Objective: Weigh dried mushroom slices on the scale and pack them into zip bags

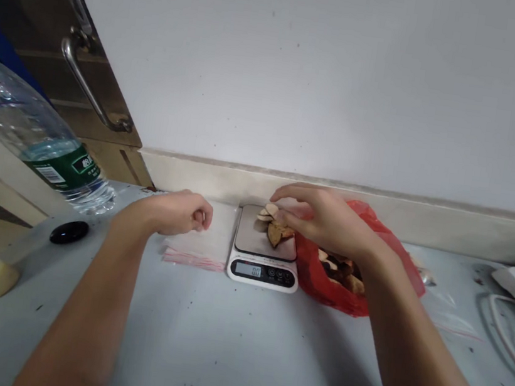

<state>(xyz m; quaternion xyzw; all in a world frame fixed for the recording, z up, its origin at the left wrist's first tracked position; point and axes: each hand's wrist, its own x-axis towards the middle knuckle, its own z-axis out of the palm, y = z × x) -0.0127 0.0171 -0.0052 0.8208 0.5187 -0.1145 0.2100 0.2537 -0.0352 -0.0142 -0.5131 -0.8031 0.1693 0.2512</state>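
Our right hand [314, 213] holds slices [269, 211] at the scale [248, 241], reading 0.0; bagged pieces [353, 284] remain. Our left hand [183, 212] curls, contents unclear.

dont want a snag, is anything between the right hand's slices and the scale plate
Nothing visible: the slices by the right hand are over the scale plate; the red bag lies to the right, not between. Whether they touch the plate is unclear.

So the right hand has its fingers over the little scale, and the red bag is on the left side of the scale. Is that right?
Not quite: the head view shows the red bag on the right side of the scale. The right hand does have its fingers over the scale.
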